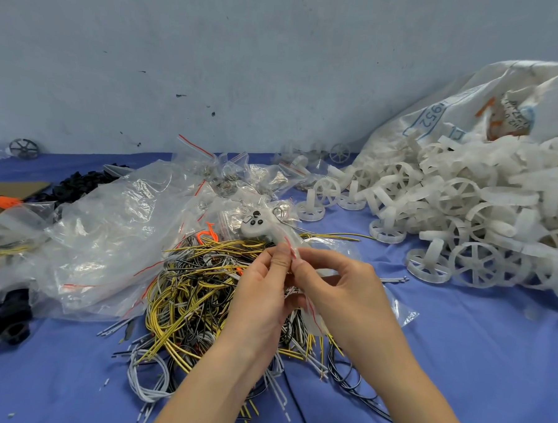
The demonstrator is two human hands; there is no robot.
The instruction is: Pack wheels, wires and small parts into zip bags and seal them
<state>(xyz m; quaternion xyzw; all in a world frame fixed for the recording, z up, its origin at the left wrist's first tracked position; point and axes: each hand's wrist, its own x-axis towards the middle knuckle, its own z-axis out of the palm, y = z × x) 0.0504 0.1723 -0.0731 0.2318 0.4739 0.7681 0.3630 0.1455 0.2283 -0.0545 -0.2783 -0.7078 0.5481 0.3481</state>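
Head view: left hand [260,288] and right hand [335,285] pinch red zip strip of small clear bag [304,264] above wire pile [199,291] on blue tabletop [457,366]. Seal apparently unfinished. Wheels [465,214] heaped loose at right; much packing left.

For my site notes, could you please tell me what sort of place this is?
Probably a small kit-packing workbench: a sack spilling white plastic wheels, a heap of loose wires, and clear zip bags on a blue cloth.
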